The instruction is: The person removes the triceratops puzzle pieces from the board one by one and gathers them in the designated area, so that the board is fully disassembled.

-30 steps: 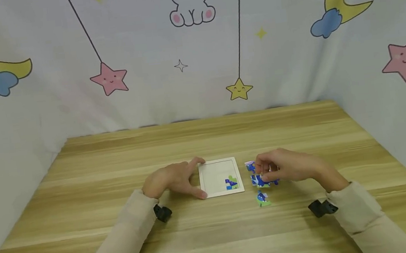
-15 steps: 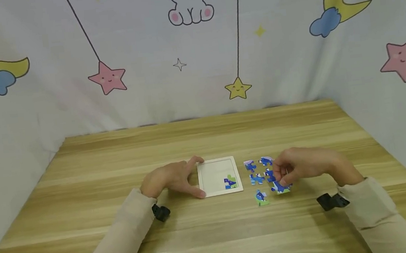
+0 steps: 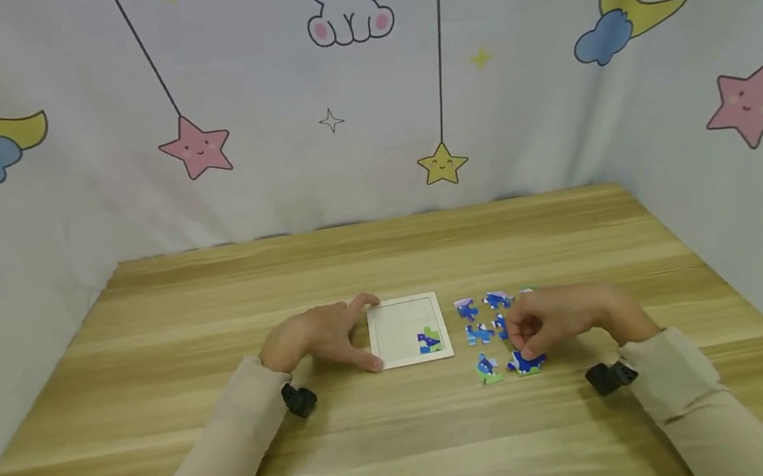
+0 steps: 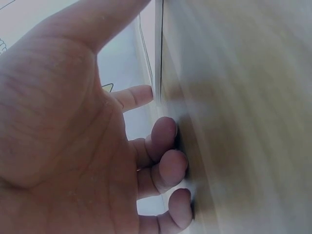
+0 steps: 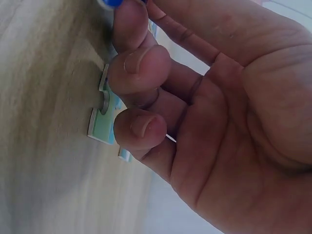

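A white square puzzle tray (image 3: 398, 325) lies on the table, with joined blue and green puzzle pieces (image 3: 429, 340) in its lower right corner. My left hand (image 3: 322, 336) holds the tray's left side, thumb at the near corner and index finger at the far one. In the left wrist view the other fingers (image 4: 173, 168) bend down to the wood. To the right, my right hand (image 3: 557, 316) pinches a dark blue puzzle piece (image 3: 527, 364) between thumb and index finger, low over the table. Only a blue bit of it (image 5: 112, 2) shows in the right wrist view.
Several loose puzzle pieces surround the right hand: a blue-green one (image 3: 487, 369), a blue one (image 3: 480, 334) and two pink-edged ones along the back. A green piece (image 3: 529, 290) is partly hidden behind the knuckles. A patterned white curtain (image 3: 278, 187) hangs behind the wooden table (image 3: 273, 272).
My right hand has moved right with the dark blue piece, then a little toward me, uncovering pieces at its left. My left hand stays on the tray.
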Motion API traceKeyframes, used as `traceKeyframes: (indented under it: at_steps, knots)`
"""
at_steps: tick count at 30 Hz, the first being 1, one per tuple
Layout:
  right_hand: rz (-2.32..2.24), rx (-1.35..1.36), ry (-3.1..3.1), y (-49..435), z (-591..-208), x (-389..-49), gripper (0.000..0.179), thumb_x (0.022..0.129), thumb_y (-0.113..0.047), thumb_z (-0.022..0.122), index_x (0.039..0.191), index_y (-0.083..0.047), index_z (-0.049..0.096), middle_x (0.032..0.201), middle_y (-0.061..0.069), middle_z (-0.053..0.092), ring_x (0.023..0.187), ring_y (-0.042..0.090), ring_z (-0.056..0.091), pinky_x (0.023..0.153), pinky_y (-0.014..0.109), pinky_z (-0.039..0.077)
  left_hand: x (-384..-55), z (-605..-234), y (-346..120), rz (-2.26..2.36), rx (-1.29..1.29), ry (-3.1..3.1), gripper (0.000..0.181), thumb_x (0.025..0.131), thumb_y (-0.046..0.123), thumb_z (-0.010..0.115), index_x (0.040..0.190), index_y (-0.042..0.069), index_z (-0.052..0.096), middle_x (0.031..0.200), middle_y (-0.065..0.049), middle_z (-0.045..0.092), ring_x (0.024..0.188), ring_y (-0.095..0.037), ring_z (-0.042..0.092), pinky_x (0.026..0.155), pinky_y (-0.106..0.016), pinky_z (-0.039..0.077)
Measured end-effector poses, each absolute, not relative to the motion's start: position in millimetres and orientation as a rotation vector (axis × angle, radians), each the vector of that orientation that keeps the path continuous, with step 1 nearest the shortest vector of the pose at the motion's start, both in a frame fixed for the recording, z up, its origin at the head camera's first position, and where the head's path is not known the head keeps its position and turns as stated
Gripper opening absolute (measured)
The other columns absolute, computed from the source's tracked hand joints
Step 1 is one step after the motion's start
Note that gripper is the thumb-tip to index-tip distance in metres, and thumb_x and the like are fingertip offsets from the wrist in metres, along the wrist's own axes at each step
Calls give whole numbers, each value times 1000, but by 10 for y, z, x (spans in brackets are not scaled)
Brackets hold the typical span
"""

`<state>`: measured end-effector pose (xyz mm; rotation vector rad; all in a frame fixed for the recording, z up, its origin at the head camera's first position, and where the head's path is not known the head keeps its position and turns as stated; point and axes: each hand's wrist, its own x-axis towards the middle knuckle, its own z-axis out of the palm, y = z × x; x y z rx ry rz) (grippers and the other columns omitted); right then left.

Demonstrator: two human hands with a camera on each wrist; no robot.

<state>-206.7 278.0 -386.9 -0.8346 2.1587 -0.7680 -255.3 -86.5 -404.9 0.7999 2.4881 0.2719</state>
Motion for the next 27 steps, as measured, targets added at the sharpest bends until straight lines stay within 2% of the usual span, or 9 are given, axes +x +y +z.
traceKeyframes:
  at_steps: [9, 16, 22, 27]
  knots:
    - [-779, -848, 2214, 2826, -3873, -2067, 10, 89, -8, 73, 87, -11, 64, 77, -7, 57, 69, 6, 49, 63, 21, 40, -2571, -4071, -857, 265, 807, 2495, 98, 78, 62, 77, 151, 22, 25, 107, -8, 55, 93, -21, 54, 90, -41, 46]
    - [-810, -888, 2357, 2682, -3888, -2066, 3, 96, -13, 68, 99, -12, 67, 81, -5, 58, 73, 11, 53, 65, 25, 44, -2564, -4083, -863, 281, 802, 2474, 99, 78, 61, 77, 152, 22, 24, 105, -9, 55, 92, -21, 54, 89, -41, 45]
    - [-788, -924, 2493, 2450, -3964, -2082, 13, 97, -15, 66, 110, -13, 67, 78, -7, 59, 67, 8, 52, 63, 26, 44, -2576, -4064, -874, 273, 799, 2492, 100, 78, 61, 78, 152, 22, 24, 103, -9, 54, 90, -22, 53, 87, -40, 45]
    - [-760, -963, 2564, 2263, -4050, -2056, 27, 96, -18, 68, 121, -8, 63, 76, -10, 56, 64, 5, 50, 62, 25, 45, -2598, -4054, -867, 275, 789, 2492, 100, 77, 62, 77, 152, 23, 24, 107, -9, 55, 94, -21, 54, 90, -42, 45]
